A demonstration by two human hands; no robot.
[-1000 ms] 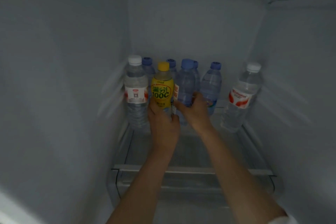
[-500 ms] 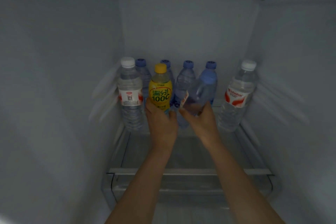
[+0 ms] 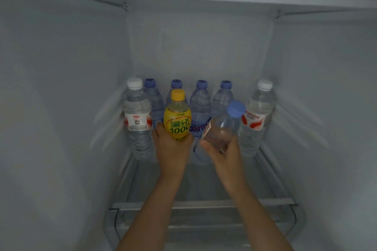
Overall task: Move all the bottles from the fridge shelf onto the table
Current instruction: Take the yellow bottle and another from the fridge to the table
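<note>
While fridge-bound, bottles (image 3: 201, 108) in hands (image 3: 173, 149).

The yellow bottle (image 3: 177, 117) has a yellow cap and a yellow label with green characters inside a red outline; the tilted clear bottle (image 3: 225, 128) carries a periwinkle-blue cap and a white label edged in red; the left white-capped bottle (image 3: 138, 120) is clear with a white label flanked by red; the right white-capped bottle (image 3: 256, 117) is clear with a white label bearing red swashes and red lettering; the four back bottles (image 3: 201, 106) are pale blue-tinted with blue caps, one showing dark blue lettering; the fridge walls (image 3: 61, 87) are pale grey-white.
</note>
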